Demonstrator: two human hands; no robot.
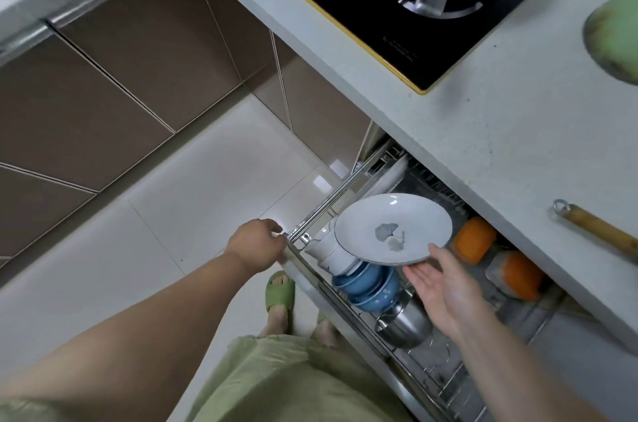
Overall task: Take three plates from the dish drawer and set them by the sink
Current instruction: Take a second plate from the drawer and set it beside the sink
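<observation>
The drawer (428, 335) stands pulled out under the desk (483, 131), and everything here sits relative to it. The right hand (445, 287) holds a white plate (393, 230) with a grey leaf print above the drawer's front half, thumb on the near rim and fingers (419, 278) spread flat beneath it; the plate is tilted and clear of the rack. The left hand (253, 242) is at the drawer's front left corner, fingers curled narrow around the rail there. Inside the drawer, just under the plate, lie white cups (328, 252), then blue bowls (366, 287) and a steel bowl (404, 321) nearer the person. More plates (386, 176) stand on edge at the drawer's far end. Two orange items (497, 256) lie along its right side, by the desk edge. A hob (397, 0) sits on the desk beyond the drawer.
</observation>
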